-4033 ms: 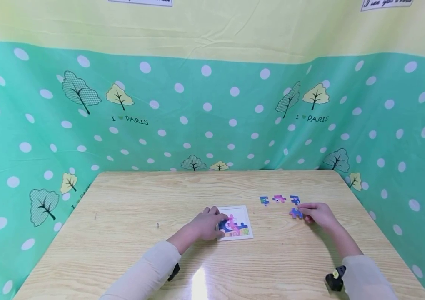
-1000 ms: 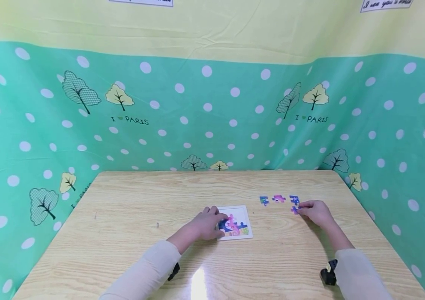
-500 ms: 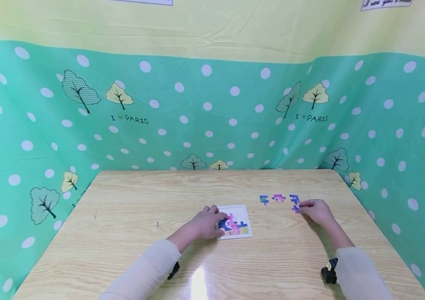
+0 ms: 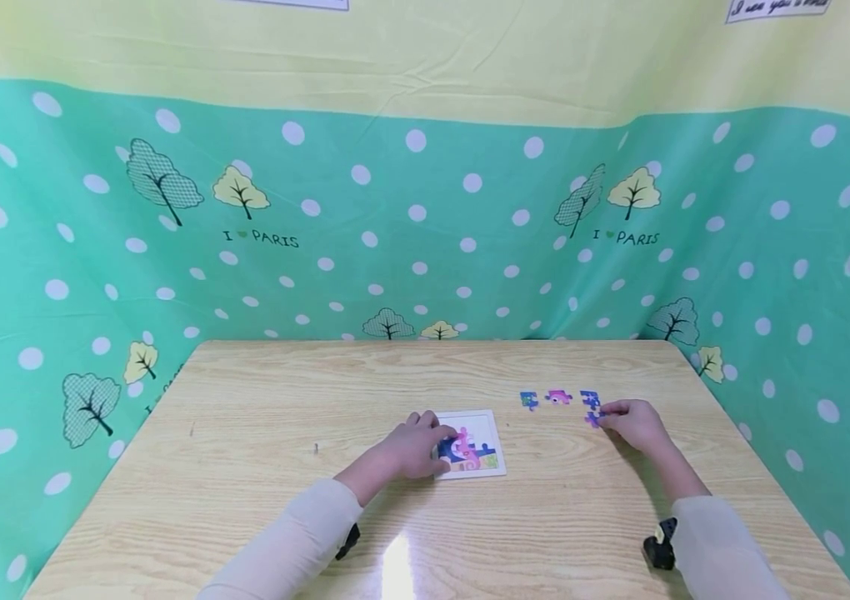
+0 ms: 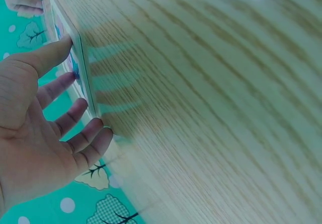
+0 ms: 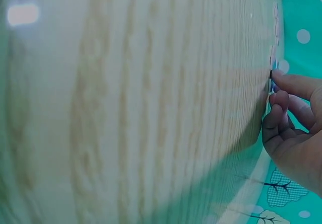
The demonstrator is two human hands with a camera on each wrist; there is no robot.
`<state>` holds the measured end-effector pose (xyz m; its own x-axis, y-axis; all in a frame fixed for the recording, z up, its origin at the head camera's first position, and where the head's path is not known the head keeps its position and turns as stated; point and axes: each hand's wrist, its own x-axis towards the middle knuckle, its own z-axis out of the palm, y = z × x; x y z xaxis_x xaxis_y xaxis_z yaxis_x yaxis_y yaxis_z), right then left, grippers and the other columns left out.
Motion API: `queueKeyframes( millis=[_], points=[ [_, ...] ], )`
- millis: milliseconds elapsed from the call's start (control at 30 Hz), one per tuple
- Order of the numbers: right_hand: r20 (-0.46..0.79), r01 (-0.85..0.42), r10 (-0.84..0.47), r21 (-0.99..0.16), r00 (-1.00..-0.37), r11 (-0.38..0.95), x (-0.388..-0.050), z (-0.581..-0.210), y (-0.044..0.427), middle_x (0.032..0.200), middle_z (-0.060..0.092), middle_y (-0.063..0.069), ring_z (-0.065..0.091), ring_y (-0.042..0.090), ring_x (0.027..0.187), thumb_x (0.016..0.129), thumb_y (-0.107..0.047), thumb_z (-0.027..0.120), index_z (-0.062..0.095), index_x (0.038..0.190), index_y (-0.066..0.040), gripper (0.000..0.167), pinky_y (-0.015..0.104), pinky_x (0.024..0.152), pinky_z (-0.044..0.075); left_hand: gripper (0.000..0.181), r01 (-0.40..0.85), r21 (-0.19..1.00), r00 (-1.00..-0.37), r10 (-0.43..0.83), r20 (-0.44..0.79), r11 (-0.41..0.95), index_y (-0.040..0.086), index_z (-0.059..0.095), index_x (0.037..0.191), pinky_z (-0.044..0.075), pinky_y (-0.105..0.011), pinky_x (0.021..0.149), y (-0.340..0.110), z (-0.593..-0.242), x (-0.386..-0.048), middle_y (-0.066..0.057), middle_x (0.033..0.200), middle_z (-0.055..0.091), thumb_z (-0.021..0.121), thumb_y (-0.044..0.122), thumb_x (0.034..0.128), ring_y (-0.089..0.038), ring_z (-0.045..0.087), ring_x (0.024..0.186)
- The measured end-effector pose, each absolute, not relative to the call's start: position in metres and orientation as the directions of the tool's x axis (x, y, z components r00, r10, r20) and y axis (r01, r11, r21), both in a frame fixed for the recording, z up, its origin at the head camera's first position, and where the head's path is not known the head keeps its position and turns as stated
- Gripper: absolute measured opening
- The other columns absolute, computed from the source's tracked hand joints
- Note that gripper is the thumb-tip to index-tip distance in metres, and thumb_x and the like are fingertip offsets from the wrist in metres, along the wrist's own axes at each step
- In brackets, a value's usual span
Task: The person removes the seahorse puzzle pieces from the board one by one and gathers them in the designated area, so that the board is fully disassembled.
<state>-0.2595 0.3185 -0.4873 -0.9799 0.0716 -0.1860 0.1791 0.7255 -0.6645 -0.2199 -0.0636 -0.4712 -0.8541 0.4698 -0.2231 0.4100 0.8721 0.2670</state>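
Observation:
In the head view, my left hand [image 4: 412, 448] rests over the left side of a white-framed puzzle board [image 4: 501, 458], its thumb and index fingertip touching the board. The left wrist view shows this hand [image 5: 48, 113] with loosely bent, spread fingers along the board's edge [image 5: 85, 68]. A partial pink and dark-blue picture [image 4: 466, 451] lies inside the frame. To the right, my right hand [image 4: 637, 423] pinches a blue and purple piece [image 4: 593, 420], which its fingertips partly cover. That piece lies close below a blue piece [image 4: 589, 398]; whether they touch is unclear. In the right wrist view, the hand [image 6: 294, 128] is low at the tabletop.
Left of the blue piece lie a pink piece [image 4: 558, 397] and a blue-green piece [image 4: 528, 401]. A small dark mark [image 4: 316, 448] shows on the wooden table [image 4: 282, 375] left of the board. A green and yellow patterned curtain [image 4: 440, 192] surrounds the table's back and sides.
Compared with four seconds ago, my right hand is slightly farther left, and its piece has moved up toward the blue one and is more covered by fingers. My left hand has stayed on the board.

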Motion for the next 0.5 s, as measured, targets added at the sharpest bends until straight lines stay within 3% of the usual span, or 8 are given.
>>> queueKeyframes(
  millis=[133, 500],
  points=[
    [-0.183, 0.178, 0.072, -0.664, -0.98, 0.726, -0.2582, -0.487, 0.3183, 0.119, 0.056, 0.029, 0.052, 0.039, 0.108, 0.088, -0.019, 0.061, 0.059, 0.117, 0.007, 0.039, 0.048, 0.089, 0.044, 0.054, 0.415, 0.263, -0.854, 0.473, -0.217, 0.871, 0.03, 0.049, 0.134, 0.042, -0.037, 0.089, -0.0634, -0.473, -0.2206, -0.003, 0.125, 0.048, 0.066, 0.042, 0.0842, -0.018, 0.041, 0.104],
    [-0.166, 0.154, 0.053, -0.686, -0.985, 0.712, -0.2566, -0.4881, 0.3196, 0.11, 0.061, 0.024, 0.057, 0.026, 0.092, 0.088, -0.019, 0.061, 0.059, 0.116, 0.007, 0.038, 0.027, 0.069, 0.047, 0.054, 0.411, 0.269, -0.854, 0.471, -0.222, 0.871, 0.029, 0.049, 0.135, 0.041, -0.036, 0.087, -0.0638, -0.4719, -0.2202, -0.003, 0.124, 0.048, 0.066, 0.042, 0.0844, -0.017, 0.04, 0.101]
  ],
)
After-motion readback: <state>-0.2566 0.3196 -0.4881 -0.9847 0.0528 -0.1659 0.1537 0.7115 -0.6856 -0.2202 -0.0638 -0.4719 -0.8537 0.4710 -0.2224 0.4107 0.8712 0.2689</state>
